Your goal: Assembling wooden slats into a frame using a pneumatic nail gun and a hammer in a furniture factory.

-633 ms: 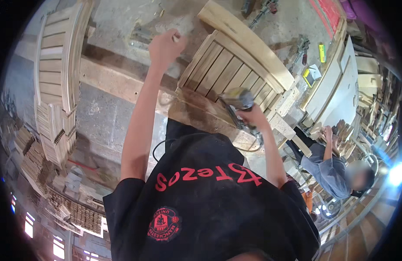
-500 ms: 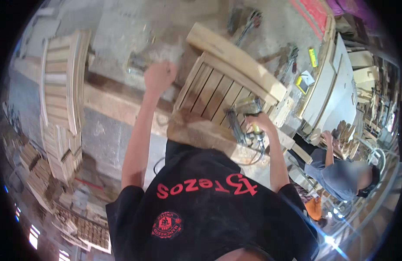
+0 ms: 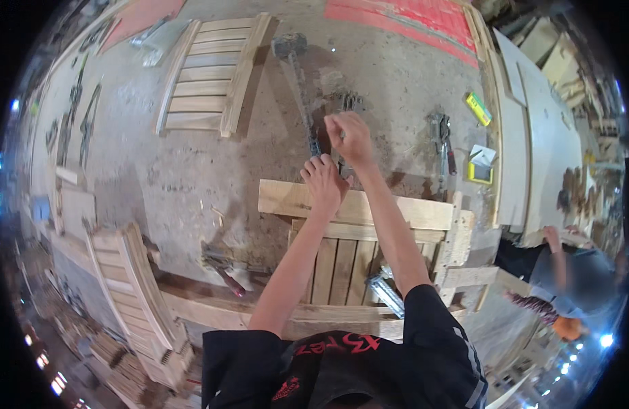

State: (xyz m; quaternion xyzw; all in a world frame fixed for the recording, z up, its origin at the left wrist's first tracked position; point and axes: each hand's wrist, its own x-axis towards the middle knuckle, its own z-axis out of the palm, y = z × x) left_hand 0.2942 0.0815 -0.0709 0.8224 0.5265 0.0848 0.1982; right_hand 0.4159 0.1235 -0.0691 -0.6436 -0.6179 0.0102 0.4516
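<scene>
My left hand [image 3: 323,183] is closed, fingers curled over the near end of a long bar tool [image 3: 300,85] with a dark, block-like head. Just right of it, my right hand [image 3: 352,138] makes a fist over a metal bar clamp [image 3: 350,102], whose toothed-looking head shows beyond the knuckles. Below my forearms lies a slatted wooden panel [image 3: 342,269] with a loose-looking thick board [image 3: 280,198] along its far side. A nail gun [image 3: 386,294] rests on the slats, partly hidden by my right arm.
Another slatted panel [image 3: 205,75] lies at far left, and more stand stacked [image 3: 127,293] at lower left. A clamp with a red handle [image 3: 445,143] and yellow boxes [image 3: 478,109] lie to the right. A co-worker [image 3: 573,273] is at the right edge.
My right hand has let go of the nail gun, which now lies on the panel. Both hands have moved forward past the far board to the tools on the floor.
</scene>
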